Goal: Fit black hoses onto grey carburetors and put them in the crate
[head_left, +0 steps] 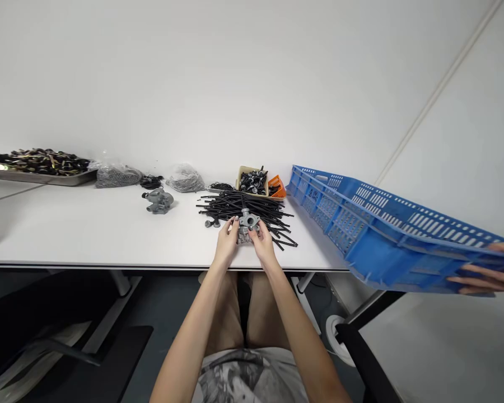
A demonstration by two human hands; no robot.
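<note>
Between my two hands is a grey metal carburetor (248, 222), held upright just above the table's front part. My left hand (227, 239) grips its left side and my right hand (262, 240) its right side, thumbs on the near face. Behind and beneath it spreads a loose pile of thin black rubber hoses (273, 208). A few small dark caps (212, 223) lie left of the hoses. Farther left on the white table (84, 224) rests a second grey carburetor (158, 201).
Another person's hand (487, 271) holds the near end of a large blue plastic crate (361, 224) at the right. Along the wall stand a metal tray (67, 179) of parts, plastic bags (185, 178), a cream bin (240, 178) and an orange basket (278, 187).
</note>
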